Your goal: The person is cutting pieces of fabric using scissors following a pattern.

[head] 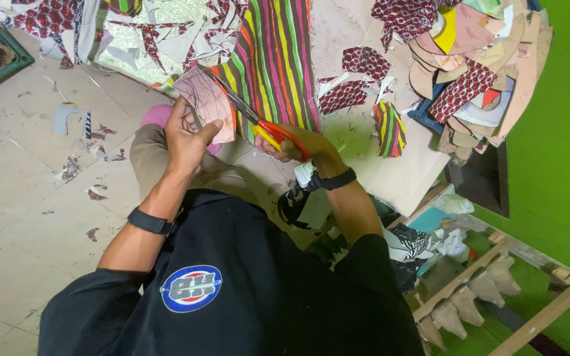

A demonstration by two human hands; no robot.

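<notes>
The left hand (186,135) pinches a thin, floppy striped fabric piece (207,102) by its edge, while right hand (291,142) fingers clamp red-handled scissors (258,122).

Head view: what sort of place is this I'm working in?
Likely a small craft workshop for cutting patterned fabric: scissors cutting striped cloth, a pile of cut pieces, scraps on the tiled floor.

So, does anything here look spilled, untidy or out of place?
Yes. Small fabric and paper scraps lie scattered over the tiled floor beside the person. Cut pieces are heaped loosely by the green wall. The left hand holds a cut piece; the right hand works red-handled scissors.
</notes>
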